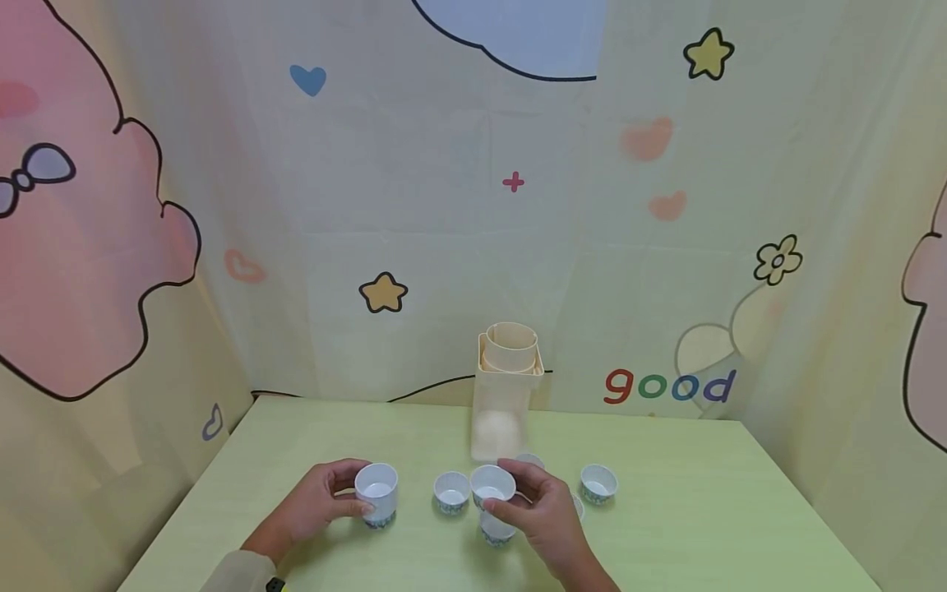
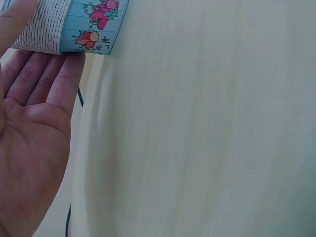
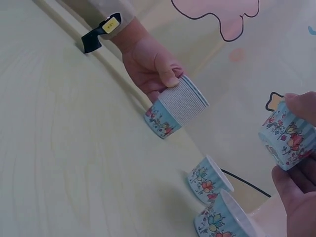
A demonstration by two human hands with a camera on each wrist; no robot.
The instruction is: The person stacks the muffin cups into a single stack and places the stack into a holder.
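Observation:
A nested stack of paper cups [image 1: 377, 492] is gripped by my left hand [image 1: 314, 503], thumb on the near side, over the left part of the table. The stack's lowest cup shows a light blue floral print in the right wrist view. My right hand [image 1: 551, 516] holds one paper cup [image 3: 290, 136] between thumb and fingers. In the head view that cup overlaps another cup [image 1: 497, 530] standing on the table. A further upright cup [image 1: 451, 493] stands between my hands. Two cups are partly hidden behind my right hand.
One more cup [image 1: 598, 484] stands upright at the right. A cream plastic holder [image 1: 500, 419] with a round open top is at the table's back edge. A printed cloth [image 1: 444, 205] hangs behind and beside the pale green table [image 1: 688, 526].

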